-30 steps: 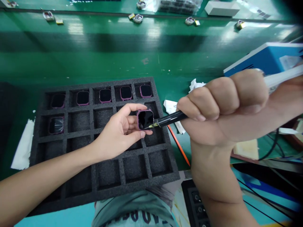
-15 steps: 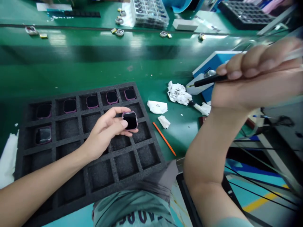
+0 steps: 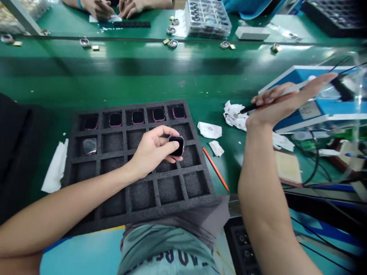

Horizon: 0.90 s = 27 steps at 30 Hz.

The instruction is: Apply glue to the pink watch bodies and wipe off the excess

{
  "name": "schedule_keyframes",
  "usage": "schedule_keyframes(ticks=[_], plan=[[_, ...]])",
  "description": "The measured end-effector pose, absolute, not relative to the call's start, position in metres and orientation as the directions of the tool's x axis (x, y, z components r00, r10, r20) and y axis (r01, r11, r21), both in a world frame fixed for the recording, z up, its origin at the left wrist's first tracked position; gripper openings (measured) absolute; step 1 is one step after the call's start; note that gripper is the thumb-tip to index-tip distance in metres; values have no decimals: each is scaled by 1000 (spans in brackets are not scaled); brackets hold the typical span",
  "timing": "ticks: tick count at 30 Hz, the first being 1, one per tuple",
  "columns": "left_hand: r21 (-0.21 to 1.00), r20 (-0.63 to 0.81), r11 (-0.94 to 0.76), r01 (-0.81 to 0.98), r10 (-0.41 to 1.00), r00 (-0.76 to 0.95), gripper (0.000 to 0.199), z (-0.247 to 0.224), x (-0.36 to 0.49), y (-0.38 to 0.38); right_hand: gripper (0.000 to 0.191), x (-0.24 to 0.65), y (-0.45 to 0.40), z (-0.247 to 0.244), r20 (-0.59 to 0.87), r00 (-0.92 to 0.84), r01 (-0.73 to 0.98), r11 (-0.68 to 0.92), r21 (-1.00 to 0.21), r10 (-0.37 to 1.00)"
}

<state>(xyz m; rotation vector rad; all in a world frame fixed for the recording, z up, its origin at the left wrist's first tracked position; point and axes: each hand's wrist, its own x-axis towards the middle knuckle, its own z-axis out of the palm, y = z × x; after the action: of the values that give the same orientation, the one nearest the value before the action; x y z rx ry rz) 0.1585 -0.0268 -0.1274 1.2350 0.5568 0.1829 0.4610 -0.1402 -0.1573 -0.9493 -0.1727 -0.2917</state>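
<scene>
Right hand (image 3: pixel 275 107) withdrawn rightward; watch (image 3: pixel 177 145) above tray (image 3: pixel 169 198).

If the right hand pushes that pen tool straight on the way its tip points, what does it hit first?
Probably the crumpled paper: the tip of the pen tool in the right hand points left toward it, close by. Height above the green bench is unclear.

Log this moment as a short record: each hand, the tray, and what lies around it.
left hand: pinches a purple-edged watch case above the foam tray
right hand: raised, fingers loose around a black-tipped pen tool, beside the blue box
tray contents: five cases in the far row, one in the second row at left
nearby: crumpled wipes, orange stick
far side: another person's hands
</scene>
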Motion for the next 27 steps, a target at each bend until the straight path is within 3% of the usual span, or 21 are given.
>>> schedule_keyframes(ticks=[14, 27], plan=[[932, -274, 339, 131, 419, 866, 22, -128, 160, -31, 75, 451, -129, -162, 409, 898, 434, 475, -765, -163], [947, -226, 306, 100, 410, 883, 19, -128, 158, -30, 75, 446, -131, -163, 401, 910, 402, 457, -793, -105]])
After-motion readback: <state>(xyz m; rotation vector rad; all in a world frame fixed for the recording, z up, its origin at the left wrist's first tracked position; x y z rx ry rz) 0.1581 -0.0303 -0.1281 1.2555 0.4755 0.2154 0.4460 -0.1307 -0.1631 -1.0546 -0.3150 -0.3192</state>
